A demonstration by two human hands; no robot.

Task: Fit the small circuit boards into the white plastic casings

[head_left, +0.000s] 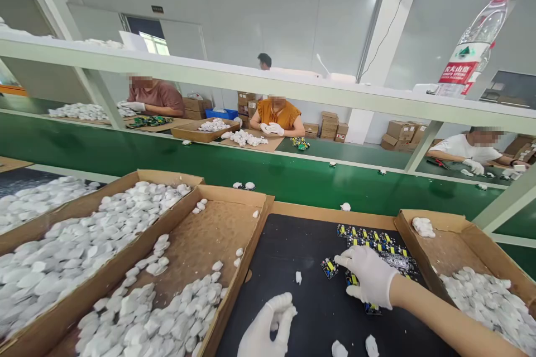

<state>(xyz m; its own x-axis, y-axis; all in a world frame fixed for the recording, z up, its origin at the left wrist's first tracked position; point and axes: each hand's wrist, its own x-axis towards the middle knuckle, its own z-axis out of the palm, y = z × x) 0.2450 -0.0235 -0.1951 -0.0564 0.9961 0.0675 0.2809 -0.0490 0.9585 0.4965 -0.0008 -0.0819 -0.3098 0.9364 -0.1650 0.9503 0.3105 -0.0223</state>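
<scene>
My left hand, in a white glove, is low over the black work mat. Its fingers curl in toward the thumb; whether something white sits between them is unclear. My right hand, gloved too, reaches over small circuit boards with yellow and blue parts, its index finger and thumb apart. The index fingertip is at the edge of a single circuit board left of the group. My palm partly hides other boards. A small white piece lies between my hands, and white lumps lie nearer me.
Cardboard trays of white pieces stand left and right. Beyond runs a green conveyor belt carrying a few pieces. A shelf with a water bottle crosses above. Several co-workers sit opposite, including a person in orange.
</scene>
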